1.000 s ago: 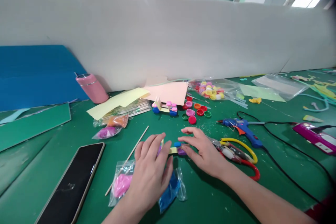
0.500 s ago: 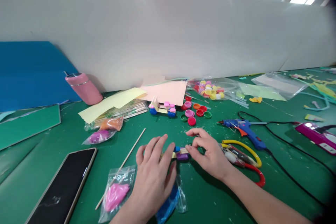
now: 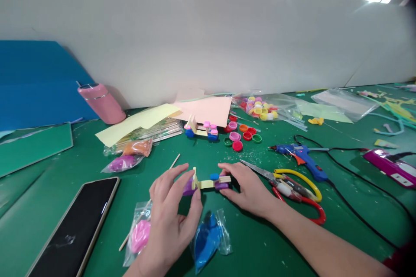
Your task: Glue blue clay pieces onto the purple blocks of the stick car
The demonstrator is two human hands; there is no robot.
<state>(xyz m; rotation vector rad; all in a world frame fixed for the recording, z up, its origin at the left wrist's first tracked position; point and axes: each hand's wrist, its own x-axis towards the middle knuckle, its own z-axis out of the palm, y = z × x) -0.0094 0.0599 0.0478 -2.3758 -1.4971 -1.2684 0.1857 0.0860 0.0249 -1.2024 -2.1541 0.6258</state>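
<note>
Head view, lower centre of frame, left hand grip pinching purple-and-yellow model at left end, right hand grip pinching right end.

Small model: pale-yellow strip, purple ends, blue dab. Glue gun blue, trigger orange. Tumbler pink. Counter green, white-flecked.

Left hand and right hand opposed, fingers bent, thumbs nearer the viewer; fingertip closure uncertain.
</note>
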